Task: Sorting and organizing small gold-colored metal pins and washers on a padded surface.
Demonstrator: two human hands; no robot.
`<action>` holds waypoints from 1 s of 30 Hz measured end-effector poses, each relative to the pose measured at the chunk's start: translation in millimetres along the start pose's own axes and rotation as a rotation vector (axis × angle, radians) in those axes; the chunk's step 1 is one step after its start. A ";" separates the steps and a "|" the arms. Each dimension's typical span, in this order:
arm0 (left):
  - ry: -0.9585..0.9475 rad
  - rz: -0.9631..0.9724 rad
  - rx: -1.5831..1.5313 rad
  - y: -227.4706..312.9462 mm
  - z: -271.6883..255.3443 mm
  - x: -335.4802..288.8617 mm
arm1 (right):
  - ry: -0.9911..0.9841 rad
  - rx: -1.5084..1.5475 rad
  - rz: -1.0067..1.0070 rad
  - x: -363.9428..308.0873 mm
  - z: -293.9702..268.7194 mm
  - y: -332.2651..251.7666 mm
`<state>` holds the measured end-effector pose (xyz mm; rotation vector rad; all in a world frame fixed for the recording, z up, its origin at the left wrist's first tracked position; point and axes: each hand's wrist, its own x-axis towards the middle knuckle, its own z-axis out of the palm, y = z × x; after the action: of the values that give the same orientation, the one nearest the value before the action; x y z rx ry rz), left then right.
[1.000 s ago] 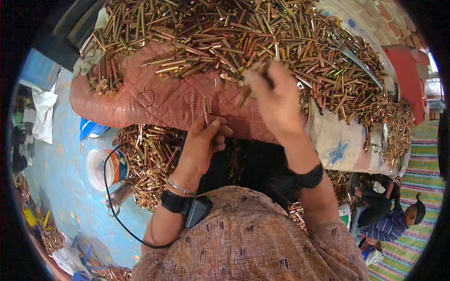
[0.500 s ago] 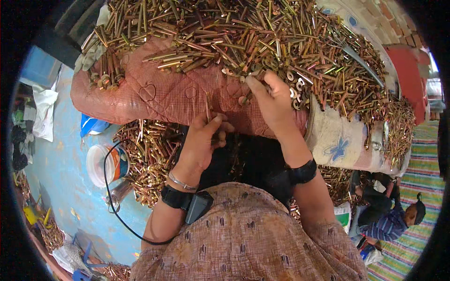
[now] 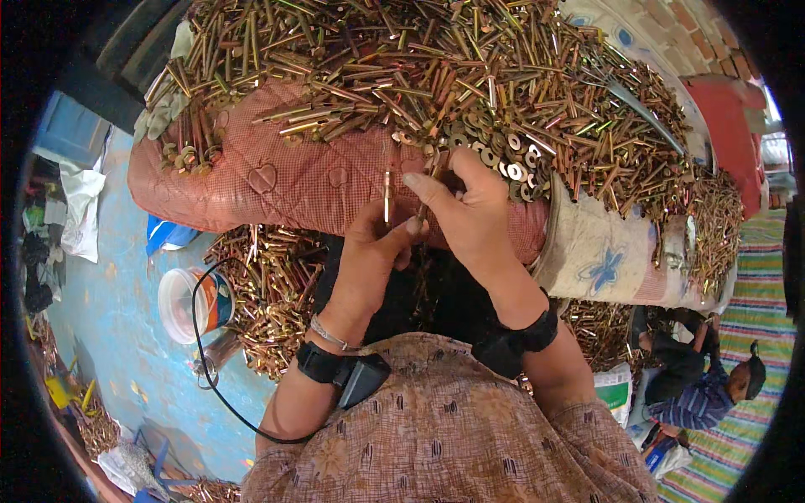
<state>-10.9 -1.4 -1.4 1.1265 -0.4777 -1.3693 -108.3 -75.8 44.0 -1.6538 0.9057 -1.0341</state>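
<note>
Both forearms [image 3: 558, 369] are reaching forward, angling toward each other. The left hand [image 3: 362, 260] is pinching with curled fingers, while the right hand [image 3: 471, 214] is gripping just beside it, thumb pointing leftward.

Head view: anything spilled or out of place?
Possibly spilled: slender gold-toned metal rods lie loosely heaped low down, beside the round white plastic tub rather than contained. With more piled on the red quilted padding above, it looks like overflow, though it could be deliberate. No obvious damage.
</note>
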 end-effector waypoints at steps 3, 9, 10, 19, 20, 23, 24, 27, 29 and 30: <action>-0.060 -0.020 -0.032 -3.5 -2.1 -1.4 | -0.024 -0.037 0.201 -3.6 1.1 -5.1; -0.079 -0.076 -0.094 -3.7 -0.9 -5.5 | -0.029 -0.060 0.136 -5.6 3.0 -0.5; -0.083 -0.097 -0.111 -4.4 -1.2 -5.9 | -0.009 -0.064 0.080 -5.1 3.0 3.5; -0.145 -0.133 -0.118 -7.0 -8.0 -6.9 | -0.061 0.206 0.260 -5.3 -0.6 9.6; -0.145 -0.133 -0.118 -7.4 -8.7 -6.9 | -0.067 0.199 0.285 -4.9 -2.1 8.2; -0.184 -0.137 -0.130 -8.0 -9.9 -7.7 | -0.099 0.184 0.265 -4.5 -4.8 11.5; -0.172 -0.145 -0.130 -7.6 -9.6 -8.1 | -0.100 0.185 0.265 -4.6 -4.8 12.2; -0.160 -0.150 -0.130 -7.5 -9.6 -9.2 | -0.105 0.257 0.294 -5.0 -5.1 13.5; -0.159 -0.146 -0.131 -7.0 -9.6 -10.1 | -0.082 0.288 0.354 -5.1 -5.9 15.1; -0.154 -0.147 -0.108 -6.0 -9.3 -10.8 | -0.083 0.289 0.353 -4.8 -6.4 16.7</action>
<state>-8.6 12.9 -6.9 0.9881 -0.4325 -1.5989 -117.6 -78.2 28.2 -1.2338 0.9065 -0.8035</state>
